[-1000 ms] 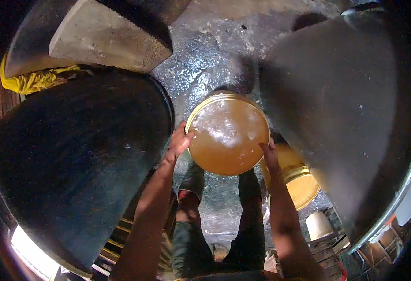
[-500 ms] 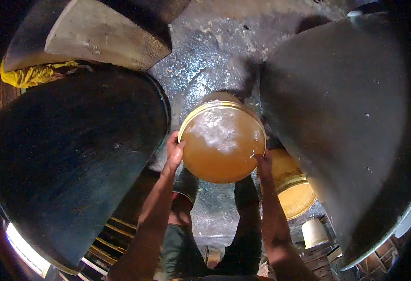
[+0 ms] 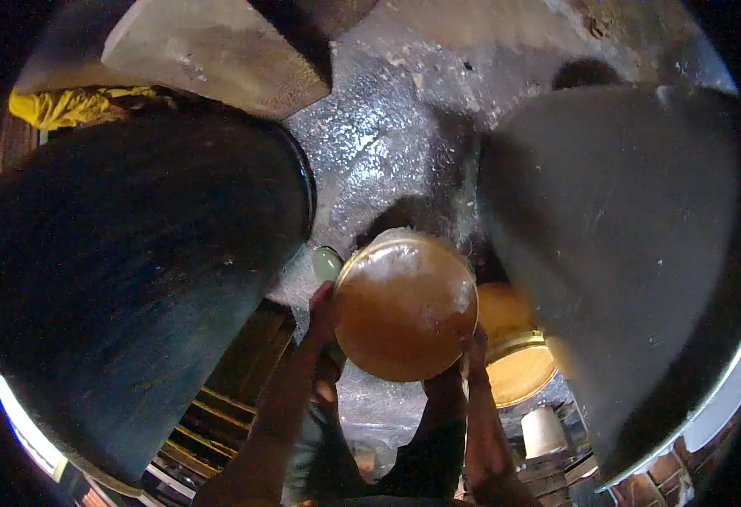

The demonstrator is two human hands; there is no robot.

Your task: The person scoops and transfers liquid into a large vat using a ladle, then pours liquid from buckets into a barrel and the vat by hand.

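Note:
Between my two hands is a round bucket (image 3: 406, 308) with a pale yellow rim. Its mouth faces me, and a glossy orange-brown surface shows inside; I cannot tell how deep any liquid is. At its left side, my left hand (image 3: 324, 311) is closed on the bucket, with the fingers partly hidden. My right hand (image 3: 474, 345) grips the opposite side, low on the right, and is in shadow. The bucket is in front of my legs, above the wet floor (image 3: 362, 127).
Large dark rounded vats stand on the left (image 3: 142, 279) and right (image 3: 615, 253). A yellow bucket (image 3: 518, 372) lies behind my right hand, near a small white bucket (image 3: 544, 433). A pale slab (image 3: 218, 59) and yellow cloth (image 3: 58, 107) are at upper left.
The bucket has come down in view, nearer my legs, with both hands still on it. A small greenish rounded thing now shows left of its rim.

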